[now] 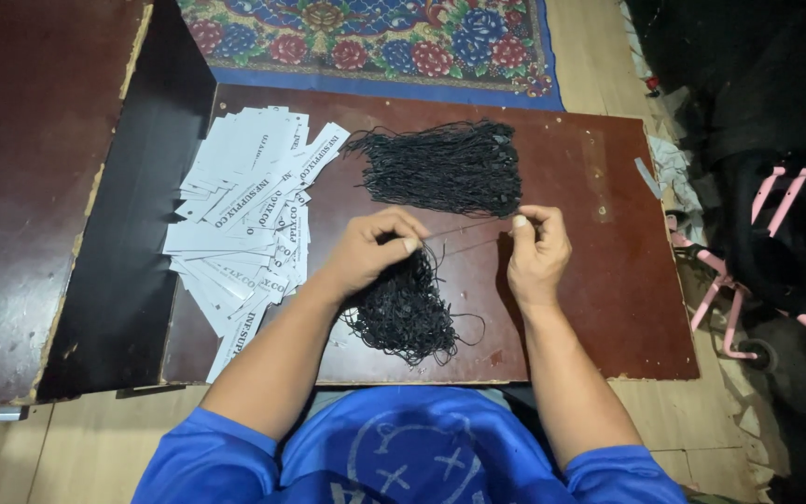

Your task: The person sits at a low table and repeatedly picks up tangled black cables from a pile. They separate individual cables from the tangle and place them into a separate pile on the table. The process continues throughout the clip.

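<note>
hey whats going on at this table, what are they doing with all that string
A person in a blue shirt sits at a low brown board and holds one thin black string stretched between both hands. The left hand pinches one end just above a loose tangle of black strings; the right hand pinches the other end. A neater bundle of black strings lies further back, and a fanned pile of white paper tags lies beside the left hand.

Both hands pinched, left (370, 250), right (535, 250), forearms converging
</note>
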